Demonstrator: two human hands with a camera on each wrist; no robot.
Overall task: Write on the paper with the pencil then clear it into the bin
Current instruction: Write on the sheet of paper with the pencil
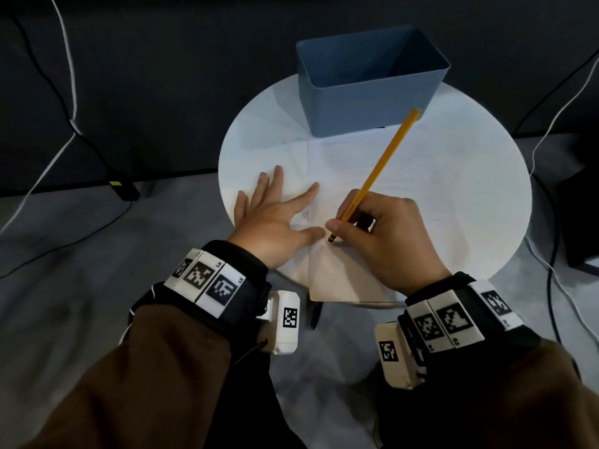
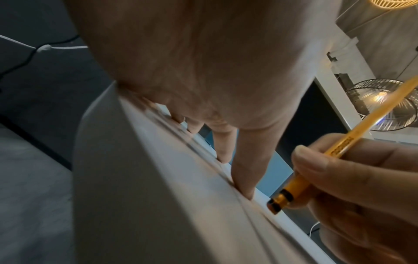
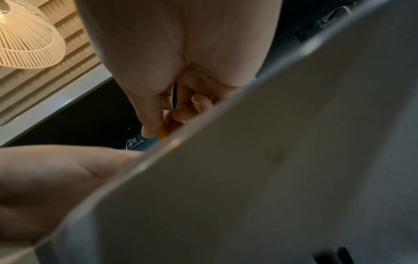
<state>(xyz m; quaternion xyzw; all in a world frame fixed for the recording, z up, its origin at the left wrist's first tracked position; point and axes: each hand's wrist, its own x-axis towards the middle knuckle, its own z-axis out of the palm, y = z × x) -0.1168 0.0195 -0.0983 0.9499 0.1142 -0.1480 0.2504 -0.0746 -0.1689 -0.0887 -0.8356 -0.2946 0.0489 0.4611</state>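
pencil [image 1: 377, 176] pinched in right hand [image 1: 389, 234], tip on paper [image 1: 389, 176] (left hand [image 1: 272, 215] spread flat on it).

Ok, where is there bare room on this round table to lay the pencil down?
Bare table lies left of the bin, and along the right rim beyond the paper. The near middle is crowded: left hand flat on the paper, right hand gripping the pencil.

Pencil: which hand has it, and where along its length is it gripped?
The right hand pinches the pencil low on its shaft, near the end at the paper. The left hand lies flat on the paper, gripping nothing.
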